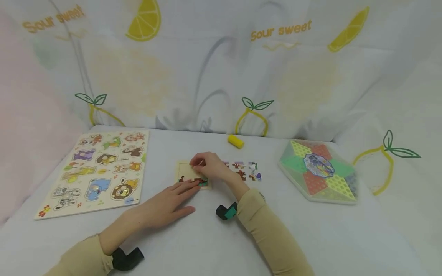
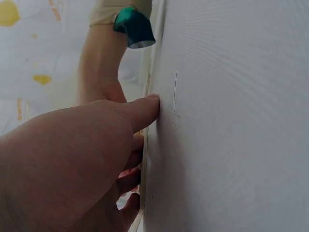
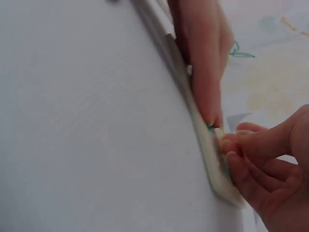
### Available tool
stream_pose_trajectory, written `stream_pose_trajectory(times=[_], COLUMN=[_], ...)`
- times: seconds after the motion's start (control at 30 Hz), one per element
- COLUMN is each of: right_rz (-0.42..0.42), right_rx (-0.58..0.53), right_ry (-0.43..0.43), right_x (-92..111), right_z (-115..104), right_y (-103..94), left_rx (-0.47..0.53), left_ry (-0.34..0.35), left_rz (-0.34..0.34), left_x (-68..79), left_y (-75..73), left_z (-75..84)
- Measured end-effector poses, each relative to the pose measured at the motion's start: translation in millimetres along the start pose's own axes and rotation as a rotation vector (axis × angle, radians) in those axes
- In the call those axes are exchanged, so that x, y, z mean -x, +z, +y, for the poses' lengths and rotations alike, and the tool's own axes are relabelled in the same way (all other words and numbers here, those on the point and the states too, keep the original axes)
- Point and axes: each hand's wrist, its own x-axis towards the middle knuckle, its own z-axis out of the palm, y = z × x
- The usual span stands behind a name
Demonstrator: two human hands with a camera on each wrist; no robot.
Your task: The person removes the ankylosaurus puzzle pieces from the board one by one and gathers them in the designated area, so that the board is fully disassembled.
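Observation:
A small wooden puzzle tray (image 1: 183, 167) lies on the white table, with dark red and green jigsaw pieces (image 1: 193, 180) along its near side. My left hand (image 1: 169, 203) stretches out flat from the left, its fingertips resting on the pieces at the tray's near edge and the thumb apart on the cloth. Over the tray's far part, my right hand (image 1: 211, 165) pinches a puzzle piece between thumb and fingers; the piece is mostly hidden. The right wrist view shows both hands meeting at the tray edge (image 3: 207, 164), with the right fingertips (image 3: 231, 145) bunched together.
Several loose jigsaw pieces (image 1: 253, 176) lie right of the tray, partly behind my right wrist. A yellow cylinder (image 1: 236, 141) lies farther back. A large animal puzzle board (image 1: 100, 168) is at left, a hexagonal game box (image 1: 319, 170) at right. A printed curtain (image 1: 193, 76) hangs behind.

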Motion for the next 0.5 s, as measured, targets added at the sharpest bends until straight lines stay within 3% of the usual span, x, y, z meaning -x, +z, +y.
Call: stream_pose_trajectory(times=[0.23, 0.33, 0.5], right_rz=[-0.037, -0.064, -0.091], right_rx=[-0.011, 0.015, 0.066], right_ry=[-0.021, -0.042, -0.046], right_x=[3, 3, 3], right_z=[-1, -2, -1], right_y=[6.5, 8.1, 11.1], left_rx=[0.047, 0.054, -0.021], left_ry=[-0.027, -0.043, -0.100], left_rz=[0.034, 0.107, 0.252], left_x=[-1.4, -3.8, -3.8], left_y=[-7.3, -12.1, -21.7], left_z=[3.8, 1.8, -10.5])
